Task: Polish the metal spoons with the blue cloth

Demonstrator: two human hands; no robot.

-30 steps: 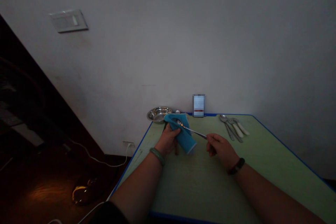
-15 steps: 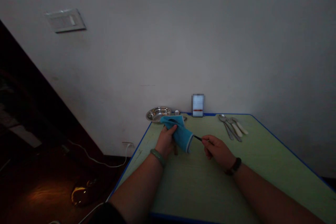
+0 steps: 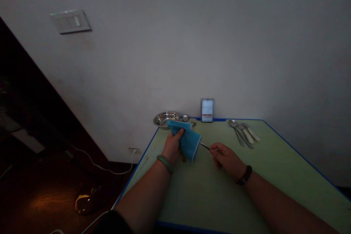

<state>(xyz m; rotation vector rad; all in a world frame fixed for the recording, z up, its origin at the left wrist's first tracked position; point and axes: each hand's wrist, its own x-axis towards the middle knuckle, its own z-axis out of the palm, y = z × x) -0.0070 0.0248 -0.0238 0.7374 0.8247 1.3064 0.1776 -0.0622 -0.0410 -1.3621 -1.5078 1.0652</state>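
Observation:
My left hand (image 3: 173, 145) is closed around a blue cloth (image 3: 188, 139), holding it above the green table (image 3: 208, 186). My right hand (image 3: 225, 157) pinches the handle of a metal spoon (image 3: 206, 147). The spoon's bowl is hidden inside the folded cloth; only a short piece of handle shows between cloth and fingers. A green bangle sits on my left wrist and a dark band on my right.
A shiny metal bowl (image 3: 165, 118) stands at the table's far left corner. Several spoons and cutlery pieces (image 3: 244, 132) lie at the far right. A small blurred card (image 3: 207, 110) leans on the wall. Cables trail over the dark floor at left.
A second ago the spoon bowl lay in sight on the cloth. The cloth has since closed over it, and my right hand has moved left toward the cloth.

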